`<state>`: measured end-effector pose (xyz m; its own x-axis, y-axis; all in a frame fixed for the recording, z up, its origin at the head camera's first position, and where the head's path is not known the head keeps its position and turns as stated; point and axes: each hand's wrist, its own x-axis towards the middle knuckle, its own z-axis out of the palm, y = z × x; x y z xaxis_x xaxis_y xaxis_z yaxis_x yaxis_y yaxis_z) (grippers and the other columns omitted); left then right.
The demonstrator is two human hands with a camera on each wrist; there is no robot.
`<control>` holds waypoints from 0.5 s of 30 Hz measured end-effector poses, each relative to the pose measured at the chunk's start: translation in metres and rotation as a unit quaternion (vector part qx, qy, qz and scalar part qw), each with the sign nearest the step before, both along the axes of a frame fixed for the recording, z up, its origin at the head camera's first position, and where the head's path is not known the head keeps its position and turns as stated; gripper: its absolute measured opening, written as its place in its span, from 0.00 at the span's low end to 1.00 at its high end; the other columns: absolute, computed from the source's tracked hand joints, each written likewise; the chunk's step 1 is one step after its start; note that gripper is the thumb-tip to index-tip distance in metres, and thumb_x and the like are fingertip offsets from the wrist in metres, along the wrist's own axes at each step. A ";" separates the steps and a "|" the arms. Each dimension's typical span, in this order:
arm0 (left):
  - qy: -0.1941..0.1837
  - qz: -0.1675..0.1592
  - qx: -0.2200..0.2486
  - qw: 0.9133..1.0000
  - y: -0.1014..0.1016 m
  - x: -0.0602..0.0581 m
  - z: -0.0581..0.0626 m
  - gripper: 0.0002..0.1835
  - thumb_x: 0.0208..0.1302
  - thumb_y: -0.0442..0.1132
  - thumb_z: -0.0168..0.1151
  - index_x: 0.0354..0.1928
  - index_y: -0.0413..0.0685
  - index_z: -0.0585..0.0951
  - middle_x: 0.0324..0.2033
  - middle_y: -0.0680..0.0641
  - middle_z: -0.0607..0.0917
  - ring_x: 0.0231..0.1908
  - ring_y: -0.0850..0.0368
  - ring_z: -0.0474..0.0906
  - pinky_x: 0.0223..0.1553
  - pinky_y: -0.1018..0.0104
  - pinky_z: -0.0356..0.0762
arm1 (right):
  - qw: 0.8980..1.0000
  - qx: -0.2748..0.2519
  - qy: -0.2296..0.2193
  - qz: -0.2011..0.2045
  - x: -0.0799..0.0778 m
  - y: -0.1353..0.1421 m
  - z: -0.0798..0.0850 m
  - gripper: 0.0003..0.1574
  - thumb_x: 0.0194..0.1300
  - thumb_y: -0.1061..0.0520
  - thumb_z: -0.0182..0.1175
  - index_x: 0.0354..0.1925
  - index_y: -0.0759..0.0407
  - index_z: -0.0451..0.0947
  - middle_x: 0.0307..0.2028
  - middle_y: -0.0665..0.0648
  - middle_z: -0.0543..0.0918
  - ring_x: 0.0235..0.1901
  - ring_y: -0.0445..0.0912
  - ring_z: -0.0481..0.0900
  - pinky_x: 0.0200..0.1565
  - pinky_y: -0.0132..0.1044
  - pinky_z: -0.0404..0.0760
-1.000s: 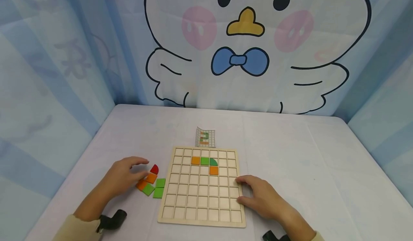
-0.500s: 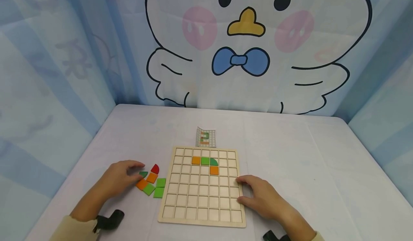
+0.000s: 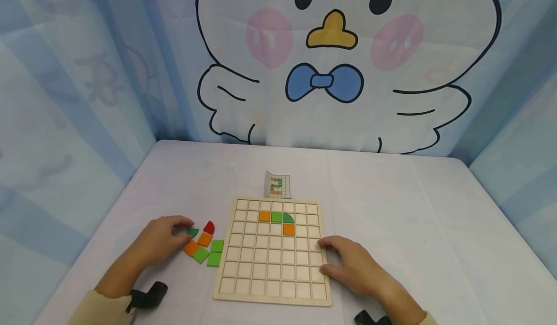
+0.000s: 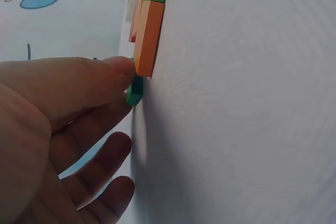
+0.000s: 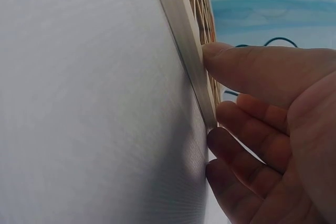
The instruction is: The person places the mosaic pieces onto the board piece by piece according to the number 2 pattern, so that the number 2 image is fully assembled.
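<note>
At the left of the table, my left hand pinches a dark green quarter-circle tile between thumb and index finger. In the left wrist view the thumb covers part of this green tile, close to the end of an orange square tile. Beside the hand lie a red quarter-circle tile, another orange tile and several light green tiles. My right hand rests its thumb and index fingertip on the right edge of a wooden grid board, fingers relaxed.
The board holds two orange squares, a light green square and a dark green quarter-circle near its far side. Behind it stands a small folded pattern card. A patterned curtain closes off the table's far edge.
My left hand has drawn slightly left, bringing the dark green tile into sight. Since half a second ago that tile has turned and shifted a little away from me. The right hand stays put.
</note>
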<state>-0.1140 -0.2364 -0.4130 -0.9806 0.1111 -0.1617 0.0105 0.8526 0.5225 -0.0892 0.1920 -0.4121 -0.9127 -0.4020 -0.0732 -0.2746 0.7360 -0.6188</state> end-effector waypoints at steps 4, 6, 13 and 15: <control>-0.004 -0.002 -0.001 1.000 -0.001 -0.001 0.000 0.19 0.62 0.36 0.68 0.54 0.38 0.82 0.53 0.38 0.83 0.58 0.34 0.73 0.59 0.36 0.69 | 1.000 0.001 0.001 0.002 0.000 0.000 0.000 0.30 0.62 0.50 0.70 0.59 0.58 0.77 0.58 0.53 0.79 0.62 0.54 0.74 0.63 0.56 0.69; -0.002 -0.003 -0.001 1.000 -0.001 -0.001 0.000 0.19 0.62 0.35 0.68 0.54 0.37 0.82 0.52 0.38 0.83 0.58 0.34 0.73 0.59 0.37 0.69 | 1.000 0.002 0.002 0.003 0.000 0.000 0.001 0.30 0.62 0.50 0.70 0.59 0.58 0.77 0.58 0.53 0.79 0.62 0.54 0.74 0.62 0.56 0.69; 0.009 0.001 -0.001 1.000 0.000 0.000 -0.001 0.16 0.61 0.33 0.68 0.51 0.37 0.83 0.49 0.39 0.84 0.53 0.37 0.77 0.56 0.39 0.73 | 1.000 0.004 0.005 0.006 0.000 -0.001 0.000 0.30 0.62 0.50 0.70 0.60 0.58 0.77 0.58 0.53 0.79 0.62 0.54 0.74 0.62 0.56 0.70; 0.011 0.001 -0.002 1.000 0.001 0.000 0.000 0.15 0.61 0.33 0.69 0.50 0.38 0.83 0.48 0.40 0.84 0.51 0.39 0.78 0.55 0.40 0.74 | 1.000 0.004 0.004 0.005 0.000 -0.001 0.000 0.30 0.62 0.50 0.70 0.60 0.58 0.77 0.58 0.53 0.79 0.62 0.54 0.74 0.62 0.56 0.70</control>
